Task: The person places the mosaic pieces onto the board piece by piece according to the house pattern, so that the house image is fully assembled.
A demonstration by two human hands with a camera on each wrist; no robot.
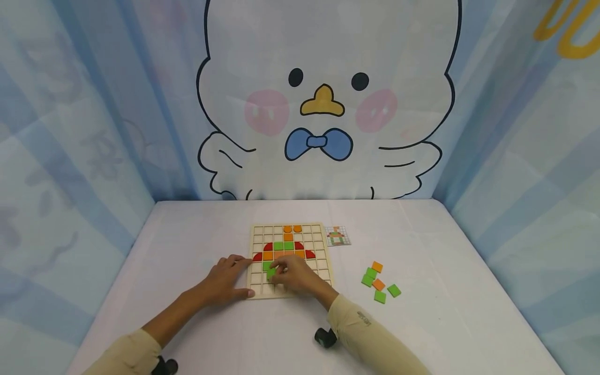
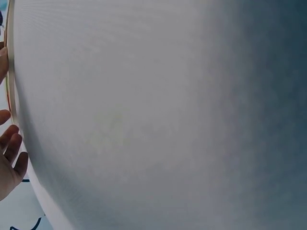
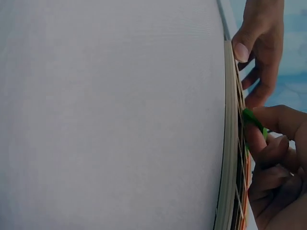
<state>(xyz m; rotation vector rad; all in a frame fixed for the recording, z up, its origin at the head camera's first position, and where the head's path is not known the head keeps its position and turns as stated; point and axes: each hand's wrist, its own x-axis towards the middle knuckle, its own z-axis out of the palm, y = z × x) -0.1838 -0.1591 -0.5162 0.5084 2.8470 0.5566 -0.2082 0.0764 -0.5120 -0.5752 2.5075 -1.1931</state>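
A wooden grid board (image 1: 266,291) lies on the table with red, orange and green tiles set in its squares. My left hand (image 1: 226,281) steadies the board, thumb at the near left corner and fingertips along the left edge. Over the lower left squares, my right hand (image 1: 296,276) pinches a green tile (image 3: 254,120) between thumb and forefinger, seen tilted in the right wrist view. Another green tile (image 1: 267,266) sits just above it on the grid. The right hand hides part of the board's middle. Only the left hand's fingers (image 2: 14,148) show in the left wrist view.
Right of the board's top corner lies a small picture card (image 1: 337,236) with a coloured grid pattern. Several loose green and orange tiles (image 1: 395,290) are scattered on the table to the right. A printed curtain (image 1: 323,177) stands behind the white table (image 1: 450,312).
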